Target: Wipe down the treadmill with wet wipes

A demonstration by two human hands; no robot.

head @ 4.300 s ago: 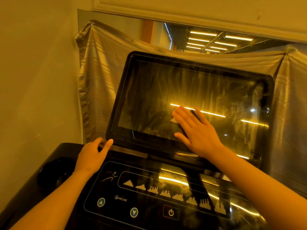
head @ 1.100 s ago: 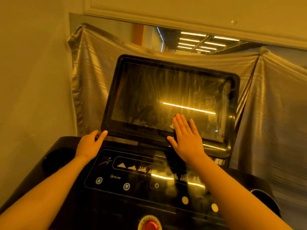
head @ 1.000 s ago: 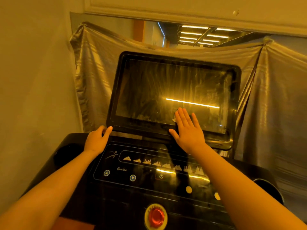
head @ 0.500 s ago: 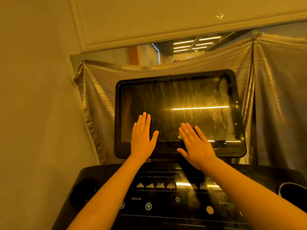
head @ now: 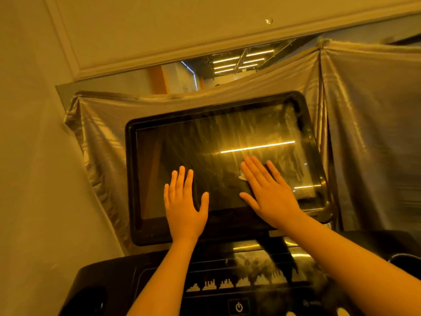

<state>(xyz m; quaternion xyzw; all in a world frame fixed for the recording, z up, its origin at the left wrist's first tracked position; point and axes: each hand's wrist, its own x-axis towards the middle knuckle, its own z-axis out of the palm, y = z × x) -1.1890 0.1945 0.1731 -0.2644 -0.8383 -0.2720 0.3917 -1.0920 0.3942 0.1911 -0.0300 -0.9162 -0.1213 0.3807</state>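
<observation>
The treadmill's big black screen (head: 218, 142) stands tilted in front of me, streaked with wet smears. My right hand (head: 267, 193) lies flat on its lower right part, fingers straight, pressing a white wet wipe (head: 242, 176) against the glass; only a small corner of the wipe shows beside my index finger. My left hand (head: 183, 200) rests flat on the lower left part of the screen with fingers spread and holds nothing. Below the screen lies the glossy control panel (head: 227, 283) with its bar-graph symbols and a power button (head: 238, 307).
A shiny grey sheet (head: 364, 133) hangs behind the screen over a mirror (head: 227, 65) that reflects ceiling lights. A plain wall (head: 29, 156) stands close on the left. Cup holders sit at the console's left (head: 91, 299) and right (head: 405, 258) ends.
My left hand left the console's edge and now lies flat on the screen. My right hand with the wipe slid slightly up the glass. My view tilted upward.
</observation>
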